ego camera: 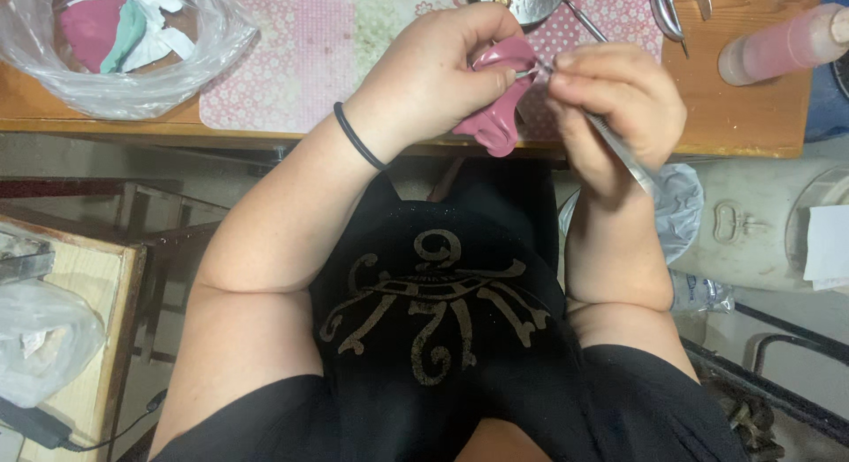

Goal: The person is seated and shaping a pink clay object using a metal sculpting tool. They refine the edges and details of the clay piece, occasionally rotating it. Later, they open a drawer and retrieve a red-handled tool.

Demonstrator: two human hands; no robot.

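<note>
The pink moulded piece, a curved slab of pink material, is held up in front of the person's chest just at the near edge of the wooden table, over the patterned pink mat. The left hand wraps it from the left, fingers curled shut around its upper part, wrist bent back, a black band on the wrist. The right hand is closed in a pinch on a slim metal tool, whose shaft runs down past the palm while its fine tip meets the piece near the top edge. To work this well, I judge the holding hand should stay braced and still, with the tool tip pressed lightly in short strokes so it does not slip or gouge; keeping both forearms tucked close, as they are, steadies the tip. On the table, well apart, lie a clear bag of coloured scraps, a pink bottle on its side, and metal pliers.
</note>
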